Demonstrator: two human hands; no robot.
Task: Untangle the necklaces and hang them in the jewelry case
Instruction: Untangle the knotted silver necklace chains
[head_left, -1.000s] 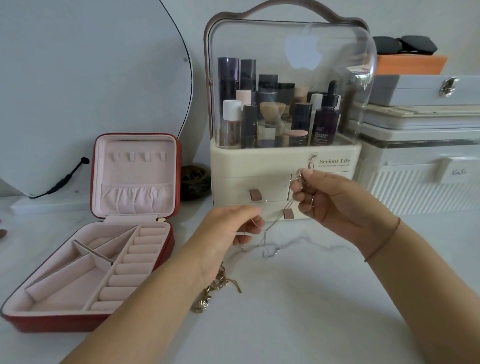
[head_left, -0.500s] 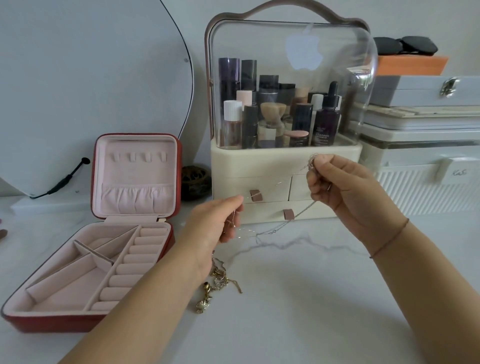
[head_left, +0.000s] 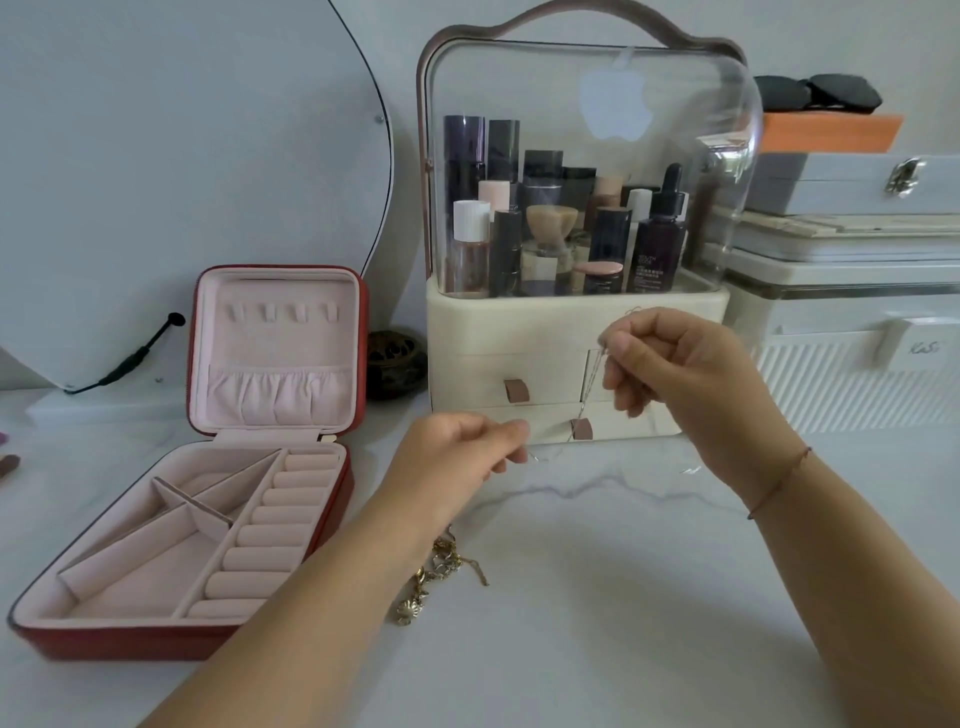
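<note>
While the red jewelry case (head_left: 111, 642) lies open at far left, its lid upright and the four hooks (head_left: 283, 312) in the lid bare, no necklace hangs in it yet. To its right, the person's left hand (head_left: 457, 460) is held above the marble tabletop (head_left: 597, 597), thumb and fingertips pinching the lower end of a fine silver chain (head_left: 592, 384). A heap of gold necklaces (head_left: 441, 569) lies on the tabletop beneath that wrist, partly hidden by the forearm. The chain rises as a doubled strand, in front of the cream cosmetics organizer (head_left: 519, 332), to the right hand (head_left: 680, 374), whose curled fingers pinch its upper end. Whether the strand holds a knot is too fine to tell. Likely hazards: drawing the hands apart while strands cross would tighten a snag or snap a link, and a loosened pinch would drop the chain onto the gold heap and tangle it there.
</note>
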